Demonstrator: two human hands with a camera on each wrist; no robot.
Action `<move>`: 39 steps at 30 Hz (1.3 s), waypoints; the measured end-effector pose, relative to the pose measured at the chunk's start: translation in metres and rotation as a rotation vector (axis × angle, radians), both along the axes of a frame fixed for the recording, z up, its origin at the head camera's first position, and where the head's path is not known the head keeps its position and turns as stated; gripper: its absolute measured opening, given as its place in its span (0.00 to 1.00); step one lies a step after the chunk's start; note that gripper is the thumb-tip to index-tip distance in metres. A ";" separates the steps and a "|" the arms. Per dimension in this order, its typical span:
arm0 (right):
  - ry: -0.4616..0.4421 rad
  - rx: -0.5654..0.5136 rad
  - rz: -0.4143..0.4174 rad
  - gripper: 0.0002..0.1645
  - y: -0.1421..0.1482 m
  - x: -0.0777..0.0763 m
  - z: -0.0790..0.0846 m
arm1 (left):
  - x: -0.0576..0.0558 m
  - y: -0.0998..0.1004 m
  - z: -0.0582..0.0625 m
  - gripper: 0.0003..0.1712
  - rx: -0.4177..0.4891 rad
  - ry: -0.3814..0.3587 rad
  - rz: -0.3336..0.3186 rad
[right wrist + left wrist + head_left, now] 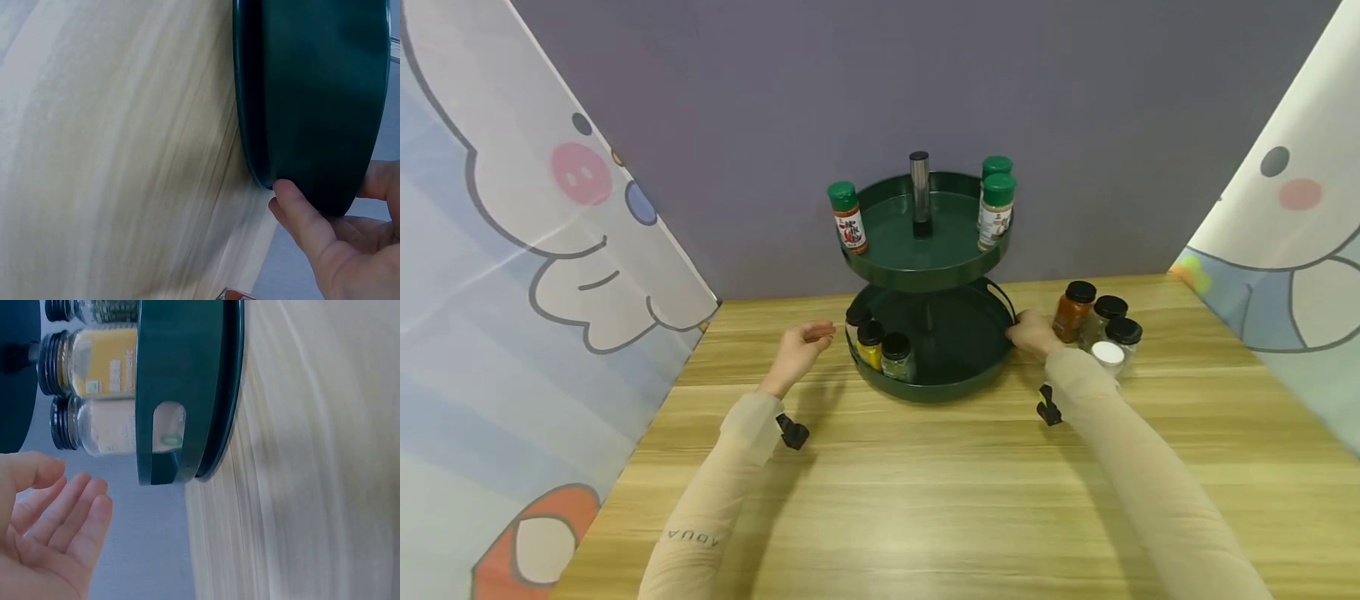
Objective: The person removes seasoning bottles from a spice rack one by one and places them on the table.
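A dark green two-tier round spice rack (925,279) stands on the table. At its right side, my right hand (1036,335) grips the lower tray by its rim; the right wrist view shows fingers (300,215) against the tray's outer wall, with the thumb over the rim. My left hand (801,354) hovers left of the rack, apart from it, its fingers loosely bent and holding nothing. Nearest it on the lower tray are a pale jar (109,425), a yellow spice jar (103,362) and a green herb jar (897,367), all black-lidded.
On the upper tray stand a green-capped red spice bottle (850,225) at left and two green-capped bottles (996,217) at right. Right of the rack, an orange-brown spice jar (1072,312), other black-lidded jars (1101,321) and a white-lidded jar (1108,357) cluster. A grey wall (737,167) rises behind.
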State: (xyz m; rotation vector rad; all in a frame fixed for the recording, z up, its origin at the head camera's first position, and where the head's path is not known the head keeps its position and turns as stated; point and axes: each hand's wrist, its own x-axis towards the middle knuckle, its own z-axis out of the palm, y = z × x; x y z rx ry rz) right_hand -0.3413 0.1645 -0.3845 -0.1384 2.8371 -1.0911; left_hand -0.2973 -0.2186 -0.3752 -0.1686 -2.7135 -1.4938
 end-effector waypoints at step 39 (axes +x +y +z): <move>0.009 -0.077 0.031 0.18 0.008 -0.003 -0.019 | 0.007 0.122 0.058 0.29 -1.281 0.207 -0.682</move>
